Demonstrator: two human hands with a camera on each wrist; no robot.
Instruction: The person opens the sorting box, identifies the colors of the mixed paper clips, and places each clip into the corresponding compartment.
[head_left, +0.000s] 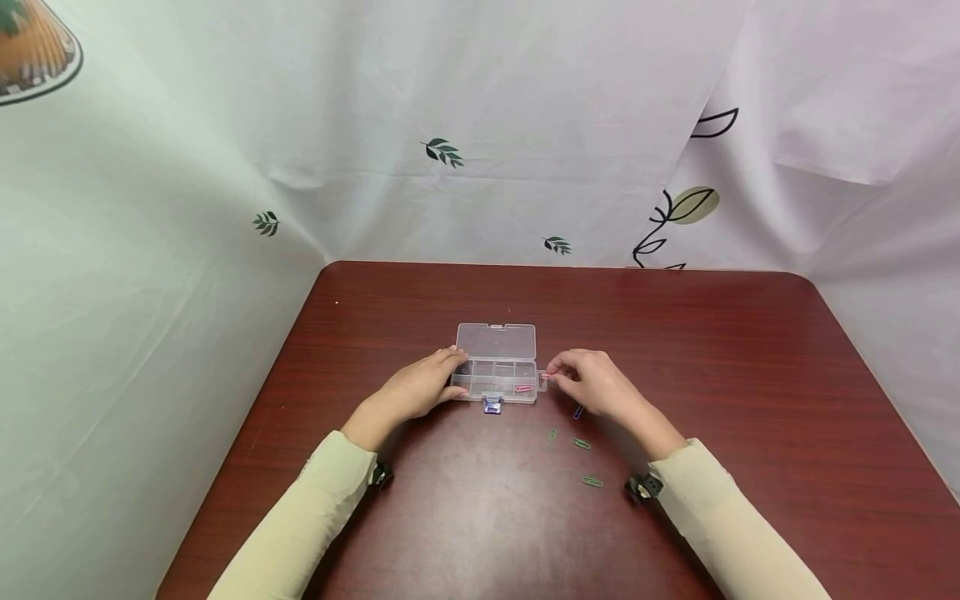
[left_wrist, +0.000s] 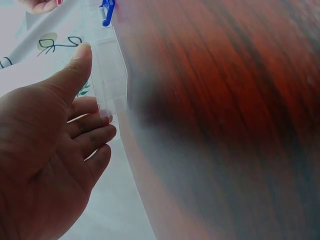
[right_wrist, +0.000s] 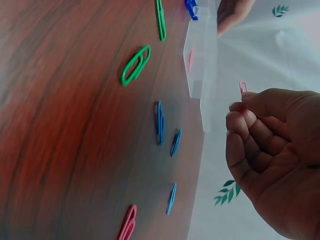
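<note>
While the flat left hand [head_left: 420,387] steadies the box [head_left: 497,377], right hand [head_left: 596,387] pinches a pink clip [right_wrist: 243,87].

**What you cannot make out**

Your right hand [head_left: 596,387] covers most of the pink paper clip [right_wrist: 243,87] it pinches. The table [left_wrist: 240,125] blurs in your left wrist view, and the organiser box [left_wrist: 111,70] is cut off at the top edge

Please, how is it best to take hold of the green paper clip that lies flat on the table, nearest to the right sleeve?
The green paper clip lies flat on the table, so probably come from above and pinch across its two long sides with fingertip and thumb. A grip on one rounded end, tipping it up first, may be easier.
</note>
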